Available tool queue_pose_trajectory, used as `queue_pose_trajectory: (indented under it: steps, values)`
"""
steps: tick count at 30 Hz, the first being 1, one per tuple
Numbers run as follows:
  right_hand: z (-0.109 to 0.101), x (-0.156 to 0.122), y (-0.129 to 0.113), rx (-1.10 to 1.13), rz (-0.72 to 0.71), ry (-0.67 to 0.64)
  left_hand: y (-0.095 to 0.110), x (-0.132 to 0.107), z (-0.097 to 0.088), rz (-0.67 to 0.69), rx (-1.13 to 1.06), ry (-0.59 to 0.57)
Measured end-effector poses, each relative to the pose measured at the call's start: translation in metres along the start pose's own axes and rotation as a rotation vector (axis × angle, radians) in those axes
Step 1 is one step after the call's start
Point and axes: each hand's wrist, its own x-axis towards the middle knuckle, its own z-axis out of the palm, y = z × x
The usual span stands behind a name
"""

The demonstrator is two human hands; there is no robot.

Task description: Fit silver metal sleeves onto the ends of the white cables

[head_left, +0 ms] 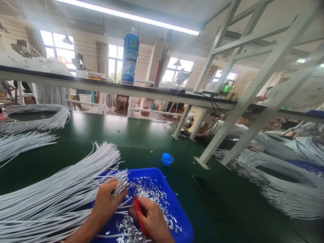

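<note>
My left hand (106, 197) is closed around the ends of a bunch of white wires (68, 182), which run off to the left. In my right hand (155, 221) I grip red-handled scissors (139, 212). Their dark tip points at the wire ends beside my left fingers; whether it touches them I cannot tell. Beneath both hands lies a blue tray (186, 224) with many small silver metal pieces (149, 194) scattered in it. Part of the tray is hidden by my hands and the wires.
A blue round cap (167, 159) sits behind the tray. Dark, flat phone-like object (206, 192) lies right of it. More wire bundles rest at left (35, 118) and right (280, 182). White frame legs (220, 128) stand on the green table; a spray can (130, 57) stands on the shelf.
</note>
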Motion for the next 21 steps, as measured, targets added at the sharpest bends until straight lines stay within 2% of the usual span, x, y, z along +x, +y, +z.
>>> queue_pose_trajectory:
  steps: [4,8,9,11,13,16,19,21]
  values:
    - [0.002,-0.001,-0.004,-0.012,0.032,0.038,0.001,0.001,-0.002,-0.068,-0.182,-0.029]
    - [0.006,-0.002,-0.004,0.018,-0.031,0.05,0.0,0.002,-0.005,-0.37,-0.644,-0.3]
    - [0.005,-0.001,-0.003,0.046,-0.037,0.03,0.0,0.002,-0.005,-0.438,-0.728,-0.347]
    - [0.0,-0.001,-0.001,0.106,-0.028,-0.025,0.0,0.002,-0.006,-0.51,-0.814,-0.363]
    - [-0.007,0.001,-0.001,0.182,0.013,-0.056,0.001,0.003,-0.006,-0.518,-0.818,-0.338]
    - [-0.013,0.003,-0.002,0.477,0.07,0.038,0.003,0.002,-0.006,-0.481,-0.769,-0.346]
    - [-0.006,0.006,-0.007,0.891,0.068,0.16,0.004,0.0,-0.006,-0.435,-0.692,-0.411]
    - [0.002,0.006,-0.01,1.05,0.083,0.189,0.004,-0.001,-0.005,-0.38,-0.626,-0.449]
